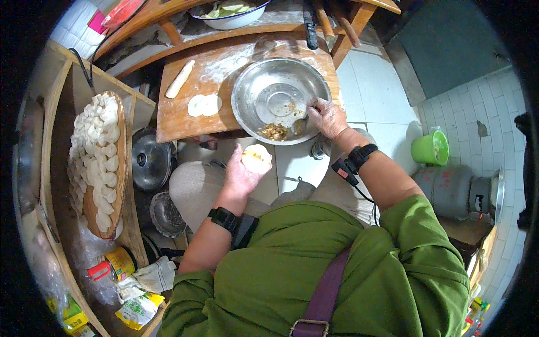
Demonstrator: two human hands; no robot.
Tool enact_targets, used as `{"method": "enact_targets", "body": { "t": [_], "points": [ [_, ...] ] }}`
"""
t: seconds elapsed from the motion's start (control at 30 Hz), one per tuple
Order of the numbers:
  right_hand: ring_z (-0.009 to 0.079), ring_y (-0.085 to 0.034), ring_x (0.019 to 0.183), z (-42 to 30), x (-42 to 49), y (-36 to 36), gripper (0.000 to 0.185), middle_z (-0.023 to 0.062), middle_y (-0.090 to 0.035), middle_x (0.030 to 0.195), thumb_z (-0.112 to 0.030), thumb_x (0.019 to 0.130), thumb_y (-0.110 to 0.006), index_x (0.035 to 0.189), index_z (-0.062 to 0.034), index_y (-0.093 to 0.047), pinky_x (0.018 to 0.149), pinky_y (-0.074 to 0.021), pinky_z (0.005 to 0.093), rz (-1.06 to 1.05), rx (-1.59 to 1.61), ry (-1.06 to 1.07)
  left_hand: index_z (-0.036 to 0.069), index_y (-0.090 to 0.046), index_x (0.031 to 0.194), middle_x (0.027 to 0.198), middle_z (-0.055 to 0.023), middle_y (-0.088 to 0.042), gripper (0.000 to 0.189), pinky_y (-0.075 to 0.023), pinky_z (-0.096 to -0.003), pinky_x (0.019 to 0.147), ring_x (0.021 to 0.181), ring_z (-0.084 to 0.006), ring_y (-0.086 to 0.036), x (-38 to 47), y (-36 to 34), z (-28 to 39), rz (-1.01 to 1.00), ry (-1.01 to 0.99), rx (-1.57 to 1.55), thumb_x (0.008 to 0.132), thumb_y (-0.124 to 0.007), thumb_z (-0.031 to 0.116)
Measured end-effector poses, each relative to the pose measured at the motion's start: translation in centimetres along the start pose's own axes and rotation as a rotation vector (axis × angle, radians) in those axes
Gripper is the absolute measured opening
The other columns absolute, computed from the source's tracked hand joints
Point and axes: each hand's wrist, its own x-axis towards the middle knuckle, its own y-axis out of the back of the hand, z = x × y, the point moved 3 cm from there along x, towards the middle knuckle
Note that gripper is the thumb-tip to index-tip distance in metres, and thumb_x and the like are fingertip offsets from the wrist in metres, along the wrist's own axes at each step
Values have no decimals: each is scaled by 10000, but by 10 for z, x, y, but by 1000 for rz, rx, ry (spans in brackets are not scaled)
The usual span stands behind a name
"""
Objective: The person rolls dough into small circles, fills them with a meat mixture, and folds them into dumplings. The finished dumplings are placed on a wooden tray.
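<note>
My left hand [243,176] is palm up and holds a round dough wrapper [257,164] with a few bits of filling on it. It is just in front of the wooden board [181,125]. My right hand [329,119] grips a metal spoon [298,126], whose bowl end is inside the wide steel basin [245,90]. A small heap of chopped filling [273,131] lies at the basin's near side. Left of the basin, two overlapping dough wrappers [205,105] lie on the floured board. A dough roll [180,79] is behind them.
On my left, a wooden tray [90,206] bears many shaped dough pieces [101,139]. A lidded dark pot [152,159] stands beside it. Behind the board are a knife [310,33], a rolling pin [324,23] and an enamel basin [236,21]. To the right are a green bucket [431,148] and a gas cylinder [446,191].
</note>
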Motion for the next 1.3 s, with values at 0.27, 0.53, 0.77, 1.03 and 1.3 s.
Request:
{"method": "enact_targets", "body": {
  "t": [0.27,0.53,0.77,1.03,1.3],
  "points": [
    [200,-649,771,-1,-19,-22,279,131,-686,885,-179,891,-562,1096,-24,-670,723,-528,310,-147,192,-33,-1,-474,1296,1275,-197,-561,680,-369,-539,1018,1179,-387,-511,11,-17,-8,-71,-15,84,967,-351,580],
    [126,-636,720,4,-27,-29,290,80,-689,895,-162,909,-564,1128,7,-649,703,-536,270,-224,375,-92,-1,-410,1365,1360,-195,-499,710,-348,-546,1044,1233,-386,-479,9,-30,-10,-116,-40,84,972,-321,584],
    [159,-643,636,-8,-31,-34,274,111,-674,749,-168,894,-571,1091,-5,-668,628,-527,312,-154,376,-88,7,-372,1392,1414,-193,-448,712,-292,-575,1076,1297,-383,-423,7,-33,-9,-97,-77,77,970,-324,579],
    [128,-677,741,-7,-32,-33,243,77,-696,948,-179,946,-550,1124,-44,-645,586,-524,244,-263,670,-307,-3,-345,1404,1453,-196,-397,744,-246,-583,1105,1341,-375,-370,3,-32,-3,-98,-69,38,960,-341,593],
    [140,-671,780,-39,-60,-23,226,84,-703,906,-174,936,-574,1104,-58,-671,707,-544,292,-292,466,50,-31,-390,1363,1397,-188,-461,735,-293,-526,1103,1302,-355,-416,5,-32,0,-136,-117,-5,973,-307,587]
  ]
}}
